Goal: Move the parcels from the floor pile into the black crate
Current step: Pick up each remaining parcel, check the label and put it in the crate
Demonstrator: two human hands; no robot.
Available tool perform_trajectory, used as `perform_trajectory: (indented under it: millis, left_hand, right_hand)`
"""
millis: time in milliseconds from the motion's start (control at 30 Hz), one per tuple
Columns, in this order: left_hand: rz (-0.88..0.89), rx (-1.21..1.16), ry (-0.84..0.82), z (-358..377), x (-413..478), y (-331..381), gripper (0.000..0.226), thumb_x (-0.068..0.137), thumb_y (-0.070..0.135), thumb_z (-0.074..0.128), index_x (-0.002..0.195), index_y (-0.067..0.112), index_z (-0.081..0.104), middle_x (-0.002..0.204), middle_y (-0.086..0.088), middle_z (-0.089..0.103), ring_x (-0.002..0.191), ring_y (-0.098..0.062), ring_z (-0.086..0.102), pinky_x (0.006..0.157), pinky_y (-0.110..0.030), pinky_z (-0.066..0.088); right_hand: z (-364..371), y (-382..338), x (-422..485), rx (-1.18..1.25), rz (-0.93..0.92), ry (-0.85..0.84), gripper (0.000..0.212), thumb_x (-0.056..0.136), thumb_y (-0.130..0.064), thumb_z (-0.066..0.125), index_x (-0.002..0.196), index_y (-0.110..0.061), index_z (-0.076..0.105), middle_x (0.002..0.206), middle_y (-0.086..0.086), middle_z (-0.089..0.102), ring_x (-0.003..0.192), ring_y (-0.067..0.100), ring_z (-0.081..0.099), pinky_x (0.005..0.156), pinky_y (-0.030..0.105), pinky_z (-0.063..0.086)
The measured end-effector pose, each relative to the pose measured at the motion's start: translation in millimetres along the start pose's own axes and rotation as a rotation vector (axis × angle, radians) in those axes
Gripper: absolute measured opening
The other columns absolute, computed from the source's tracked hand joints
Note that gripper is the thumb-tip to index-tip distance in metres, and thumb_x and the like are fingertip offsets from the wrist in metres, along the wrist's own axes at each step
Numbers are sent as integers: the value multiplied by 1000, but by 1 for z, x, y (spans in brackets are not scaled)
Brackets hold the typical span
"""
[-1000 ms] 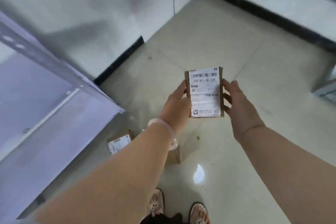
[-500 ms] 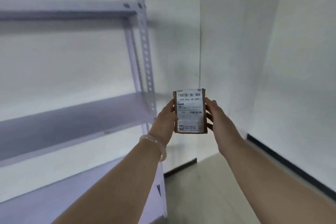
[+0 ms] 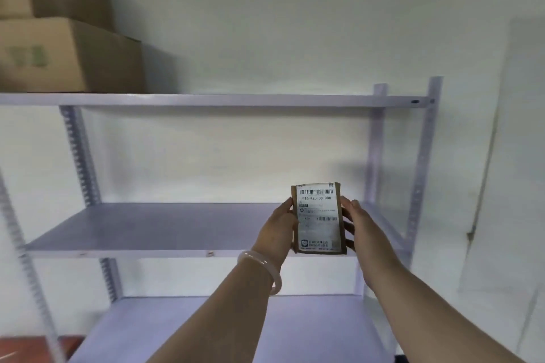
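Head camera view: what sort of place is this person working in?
Probably a storeroom or parcel depot: a slotted metal shelving rack against a plain wall, cardboard boxes stacked on its top shelf, and a small parcel with a barcode label held between the left hand and right hand.

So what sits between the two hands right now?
In the head view, only the small brown parcel, label facing the camera: the left hand grips its left edge, the right hand its right.

I see both arms stretched forward at chest height, left hand [image 3: 277, 230] and right hand [image 3: 361, 225] each gripping a side edge of the parcel [image 3: 320, 219].
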State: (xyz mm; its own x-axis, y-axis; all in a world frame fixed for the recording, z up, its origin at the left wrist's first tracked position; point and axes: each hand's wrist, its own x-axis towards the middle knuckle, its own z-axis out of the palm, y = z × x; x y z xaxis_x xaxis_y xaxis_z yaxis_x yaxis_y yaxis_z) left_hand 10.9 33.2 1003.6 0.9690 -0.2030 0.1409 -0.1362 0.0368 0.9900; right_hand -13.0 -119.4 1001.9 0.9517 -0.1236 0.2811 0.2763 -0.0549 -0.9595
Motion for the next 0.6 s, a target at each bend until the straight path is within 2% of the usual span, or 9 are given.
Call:
perform_trajectory:
  millis: [33, 100, 167, 233, 333, 400, 500, 600]
  left_hand:
    - [-14, 9, 22, -28, -6, -3, 54, 79, 11, 33, 77, 51, 69, 72, 15, 70, 74, -16, 61, 67, -37, 48]
    - [-33, 30, 67, -86, -19, -7, 53, 75, 11, 34, 77, 51, 68, 72, 13, 69, 74, -17, 60, 65, -38, 43]
    - [-45, 40, 109, -142, -31, -9, 51, 72, 13, 36, 78, 52, 68, 73, 11, 68, 74, -18, 57, 64, -37, 40]
    - [-63, 43, 169, -196, -40, -14, 49, 71, 16, 36, 79, 53, 68, 74, 11, 68, 74, -19, 56, 64, -36, 39]
    - [-127, 48, 293, -263, -54, -29, 49, 71, 19, 36, 92, 51, 66, 86, 10, 72, 82, -17, 63, 71, -39, 48]
    - [-164, 51, 353, -298, -62, -41, 49, 72, 18, 35, 92, 49, 68, 87, 8, 73, 82, -14, 66, 74, -39, 52]
    - [-213, 51, 438, -341, -69, -55, 53, 79, 13, 34, 78, 53, 68, 81, 8, 74, 70, -8, 67, 66, -32, 50]
    - [-258, 57, 538, -376, -70, -65, 48, 82, 12, 34, 77, 47, 66, 98, -3, 72, 85, -19, 65, 75, -41, 50]
  right_hand:
    - [27, 6, 2, 5, 19, -8, 41, 94, -53, 30, 77, -58, 67, 79, -32, 69, 83, -1, 67, 71, 29, 49]
    - [85, 15, 4, 1, 34, -65, 43, 95, -51, 27, 77, -60, 66, 78, -35, 67, 76, -8, 66, 69, 28, 47]
    - [145, 19, 2, 8, 53, -143, 47, 97, -48, 25, 77, -63, 64, 76, -39, 65, 71, -17, 62, 63, 20, 46]
    - [201, 23, 1, 16, 61, -228, 49, 97, -46, 23, 77, -65, 63, 77, -40, 64, 72, -19, 61, 56, 11, 48]
    - [270, 36, -2, 21, 103, -322, 48, 98, -47, 21, 78, -67, 61, 79, -42, 62, 75, -22, 58, 49, 8, 47]
    - [308, 48, -3, 20, 150, -375, 50, 99, -48, 21, 76, -68, 60, 77, -42, 62, 75, -22, 58, 48, 6, 47]
    - [355, 67, 1, -4, 188, -430, 47, 98, -51, 22, 76, -68, 60, 80, -39, 64, 82, -9, 63, 60, 16, 50]
    - [398, 82, 9, -22, 201, -489, 46, 98, -52, 21, 78, -66, 60, 86, -28, 66, 93, -1, 59, 72, 27, 49]
